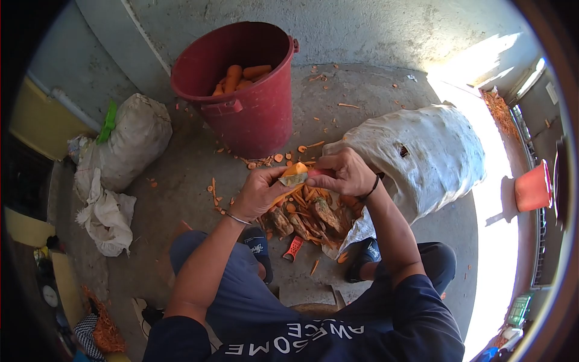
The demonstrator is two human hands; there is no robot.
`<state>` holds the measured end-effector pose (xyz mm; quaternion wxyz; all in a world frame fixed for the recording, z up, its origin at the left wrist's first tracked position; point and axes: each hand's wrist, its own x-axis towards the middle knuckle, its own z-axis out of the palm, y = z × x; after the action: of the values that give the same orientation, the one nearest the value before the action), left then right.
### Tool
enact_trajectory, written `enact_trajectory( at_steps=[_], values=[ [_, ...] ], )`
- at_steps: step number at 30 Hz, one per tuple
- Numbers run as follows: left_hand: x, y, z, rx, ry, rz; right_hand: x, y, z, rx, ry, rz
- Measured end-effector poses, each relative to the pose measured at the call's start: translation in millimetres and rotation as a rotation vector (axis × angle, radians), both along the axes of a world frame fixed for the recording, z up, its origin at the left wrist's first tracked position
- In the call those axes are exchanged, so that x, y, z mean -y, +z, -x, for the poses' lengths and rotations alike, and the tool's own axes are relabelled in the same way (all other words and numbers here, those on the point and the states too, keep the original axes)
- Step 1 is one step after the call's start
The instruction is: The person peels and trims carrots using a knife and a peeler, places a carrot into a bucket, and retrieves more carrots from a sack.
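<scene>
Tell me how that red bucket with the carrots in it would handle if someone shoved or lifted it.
The red bucket looks rigid plastic, so it should keep its shape. It sits tilted against the wall, so a shove would probably slide or rock it. The peeled carrots fill only the bottom, so it is likely moderately heavy, and they may roll and shift inside.

Glossy red plastic bucket (pixel 253 108), rough matt concrete floor (pixel 181 175), coarse woven white sack (pixel 422 157), matt orange carrot (pixel 294 172)

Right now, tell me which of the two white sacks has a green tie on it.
The smaller white sack by the wall, left of the red bucket: a green tie sticks up from it. The big sack beside the right hand has none.
</scene>
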<state>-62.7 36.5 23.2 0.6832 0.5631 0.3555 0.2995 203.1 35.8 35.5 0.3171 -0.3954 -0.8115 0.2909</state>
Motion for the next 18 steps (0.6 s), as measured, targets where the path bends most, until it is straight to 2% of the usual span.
enact_trajectory(
  at_steps=[4,7,9,10,12,13,16,18],
  values=[
    [1,1,3,0.034,-0.021,0.019,-3,2,0,0.014,-0.021,0.014],
    [5,5,1,0.056,-0.022,-0.042,-7,-8,-8,-0.007,-0.145,0.100],
    [3,-1,2,0.033,0.011,-0.064,-7,-8,-9,-0.097,-0.255,0.280],
    [0,-5,3,0.032,0.016,-0.064,-9,-8,-7,-0.096,-0.249,0.280],
    [-3,-12,2,0.016,0.034,-0.114,-7,-8,-4,-0.113,-0.013,0.030],
    [-2,-12,2,0.016,0.029,-0.112,-6,-7,-2,-0.113,-0.018,0.031],
    [-1,-11,0,-0.014,0.051,-0.148,-6,-5,-1,-0.005,-0.090,0.052],
    [1,-17,-4,-0.020,0.177,-0.441,-15,-15,-5,0.116,-0.355,0.208]
  ],
)
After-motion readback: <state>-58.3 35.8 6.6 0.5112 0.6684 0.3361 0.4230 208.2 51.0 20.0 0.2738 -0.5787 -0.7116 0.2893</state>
